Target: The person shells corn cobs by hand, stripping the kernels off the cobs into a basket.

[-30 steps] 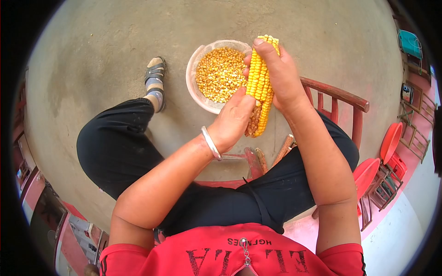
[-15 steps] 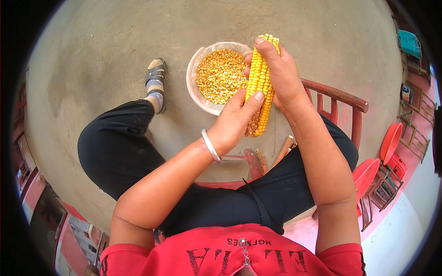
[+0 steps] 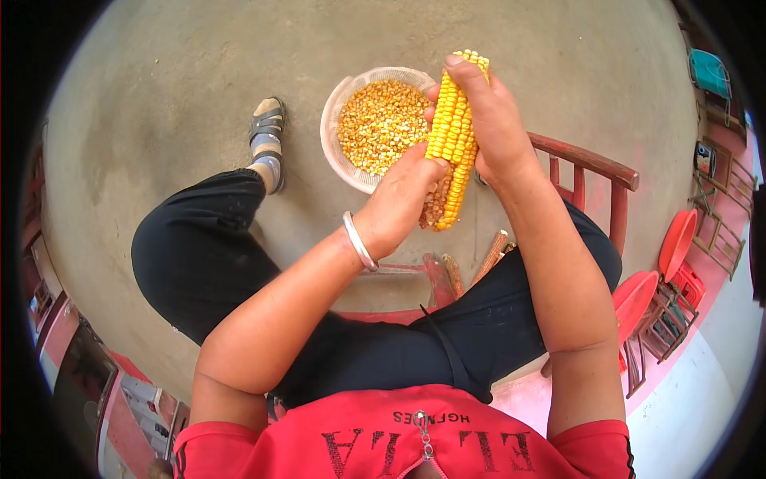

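Note:
A yellow ear of corn (image 3: 452, 136) is held tilted between both hands, beside and partly over the basket's right edge. My right hand (image 3: 496, 124) is wrapped round its upper part, thumb near the top end. Lower down, my left hand (image 3: 403, 191), with a silver bangle at the wrist, grips the ear with its thumb pressed against the kernels. Below that thumb a strip of reddish-brown cob shows, stripped of kernels. Left of the ear, a pale plastic basket (image 3: 329, 132) on the floor holds many loose corn kernels (image 3: 379, 120).
Bare cobs (image 3: 490, 254) lie by my right thigh. A red wooden chair frame (image 3: 586, 162) stands beyond my right knee. My sandalled left foot (image 3: 268, 136) rests on the concrete floor. Red stools (image 3: 677, 243) and small wooden chairs line the right wall.
The ear and both hands have shifted slightly upward in view. My left thumb has bent and pushed into the kernels, where it lay straighter before.

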A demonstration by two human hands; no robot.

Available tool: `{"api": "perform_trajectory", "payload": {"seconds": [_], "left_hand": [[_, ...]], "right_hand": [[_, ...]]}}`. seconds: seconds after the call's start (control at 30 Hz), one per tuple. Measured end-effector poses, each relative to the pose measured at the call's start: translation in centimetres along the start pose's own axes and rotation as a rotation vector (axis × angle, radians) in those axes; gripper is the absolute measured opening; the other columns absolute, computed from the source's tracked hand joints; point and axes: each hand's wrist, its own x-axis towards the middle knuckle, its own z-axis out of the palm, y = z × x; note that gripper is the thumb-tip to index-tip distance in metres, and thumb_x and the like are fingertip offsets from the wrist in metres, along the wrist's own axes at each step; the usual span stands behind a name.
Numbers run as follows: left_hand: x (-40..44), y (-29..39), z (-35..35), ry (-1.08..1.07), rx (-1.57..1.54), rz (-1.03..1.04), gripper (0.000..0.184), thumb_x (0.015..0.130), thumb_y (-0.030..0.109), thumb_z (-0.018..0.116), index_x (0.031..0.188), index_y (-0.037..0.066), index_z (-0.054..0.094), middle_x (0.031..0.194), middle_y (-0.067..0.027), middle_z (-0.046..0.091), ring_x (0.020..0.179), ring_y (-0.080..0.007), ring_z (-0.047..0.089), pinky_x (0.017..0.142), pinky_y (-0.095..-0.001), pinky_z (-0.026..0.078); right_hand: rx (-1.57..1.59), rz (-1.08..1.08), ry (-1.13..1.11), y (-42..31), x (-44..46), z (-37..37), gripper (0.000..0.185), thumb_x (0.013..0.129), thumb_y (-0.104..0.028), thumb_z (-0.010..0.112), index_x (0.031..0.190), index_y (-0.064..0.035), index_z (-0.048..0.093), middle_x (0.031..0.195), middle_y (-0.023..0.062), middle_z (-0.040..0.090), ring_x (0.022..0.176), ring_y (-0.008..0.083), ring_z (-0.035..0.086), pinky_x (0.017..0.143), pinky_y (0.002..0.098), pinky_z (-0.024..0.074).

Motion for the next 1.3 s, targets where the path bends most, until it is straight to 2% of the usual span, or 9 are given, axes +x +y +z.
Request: {"api": "perform_trajectory", "payload": {"seconds": [0.13,0.63,0.77,0.83,0.93,0.97,1.07,1.2,1.3], "left_hand": [[0.1,-1.6,-0.3,0.134,-0.221,-0.121,0.037,0.091,0.018,0.039,0.123,0.000,0.047,0.108,-0.0091,0.061,0.094,-0.0201,0.064,0.083,-0.0361,0.053],[-0.2,-1.5,-0.3,0.199,-0.378,-0.234,0.035,0.084,0.013,0.040,0.112,-0.003,0.052,0.100,-0.0151,0.063,0.087,-0.0266,0.065,0.080,-0.0420,0.055],[0.0,-0.7,-0.2,0.181,-0.399,-0.224,0.035,0.085,0.012,0.041,0.115,-0.002,0.052,0.103,-0.0132,0.063,0.091,-0.0248,0.064,0.080,-0.0414,0.054],[0.0,-0.5,-0.1,0.165,-0.415,-0.114,0.034,0.090,0.016,0.045,0.120,0.001,0.051,0.109,-0.0101,0.062,0.095,-0.0213,0.063,0.082,-0.0401,0.053],[0.1,0.2,-0.6,0.099,-0.416,-0.108,0.037,0.094,0.024,0.050,0.125,0.005,0.050,0.114,-0.0058,0.061,0.098,-0.0178,0.062,0.085,-0.0387,0.051],[0.0,0.4,-0.8,0.123,-0.385,-0.155,0.041,0.094,0.032,0.054,0.128,0.009,0.049,0.117,-0.0040,0.060,0.103,-0.0167,0.060,0.088,-0.0390,0.049],[0.2,0.3,-1.0,0.191,-0.357,-0.266,0.042,0.093,0.033,0.056,0.129,0.013,0.049,0.118,-0.0022,0.060,0.107,-0.0160,0.057,0.091,-0.0420,0.047],[0.3,-0.1,-0.7,0.262,-0.381,-0.307,0.038,0.090,0.033,0.057,0.123,0.014,0.052,0.114,-0.0013,0.060,0.105,-0.0151,0.055,0.092,-0.0450,0.044],[0.5,-0.3,-0.4,0.283,-0.445,-0.357,0.031,0.087,0.031,0.054,0.113,0.015,0.053,0.109,-0.0012,0.060,0.099,-0.0154,0.055,0.089,-0.0459,0.043]], "right_hand": [[-0.033,-0.020,-0.012,0.7,-0.2,0.6,0.038,0.088,-0.037,0.066,0.104,-0.0060,0.052,0.082,0.0075,0.062,0.067,0.0137,0.062,0.060,0.0266,0.0529],[-0.114,0.033,-0.046,2.0,-0.2,1.3,0.039,0.089,-0.035,0.066,0.107,-0.0045,0.052,0.082,0.0067,0.062,0.064,0.0125,0.061,0.057,0.0248,0.0516],[-0.068,0.030,-0.022,1.5,0.0,1.3,0.039,0.088,-0.036,0.066,0.106,-0.0050,0.051,0.081,0.0070,0.061,0.065,0.0135,0.061,0.058,0.0256,0.0521],[-0.046,-0.002,-0.005,0.5,0.4,1.0,0.038,0.088,-0.036,0.066,0.105,-0.0054,0.051,0.081,0.0072,0.061,0.065,0.0142,0.062,0.059,0.0263,0.0523],[0.042,-0.023,0.039,-0.7,0.6,0.3,0.035,0.089,-0.034,0.065,0.105,-0.0060,0.051,0.083,0.0080,0.061,0.067,0.0161,0.062,0.061,0.0292,0.0532],[0.099,-0.034,0.070,-0.8,0.6,0.3,0.034,0.089,-0.031,0.065,0.105,-0.0048,0.051,0.083,0.0074,0.061,0.067,0.0154,0.062,0.061,0.0283,0.0525],[0.143,-0.059,0.105,-0.1,0.6,0.1,0.033,0.089,-0.028,0.066,0.105,-0.0036,0.051,0.084,0.0068,0.061,0.069,0.0145,0.062,0.062,0.0274,0.0519],[0.050,-0.118,0.118,1.0,0.1,0.0,0.030,0.090,-0.029,0.063,0.103,-0.0062,0.049,0.087,0.0074,0.061,0.073,0.0170,0.063,0.067,0.0311,0.0537],[0.009,-0.150,0.128,1.1,-0.5,0.3,0.030,0.090,-0.028,0.065,0.103,-0.0061,0.050,0.086,0.0067,0.061,0.074,0.0159,0.062,0.067,0.0297,0.0532]]}}
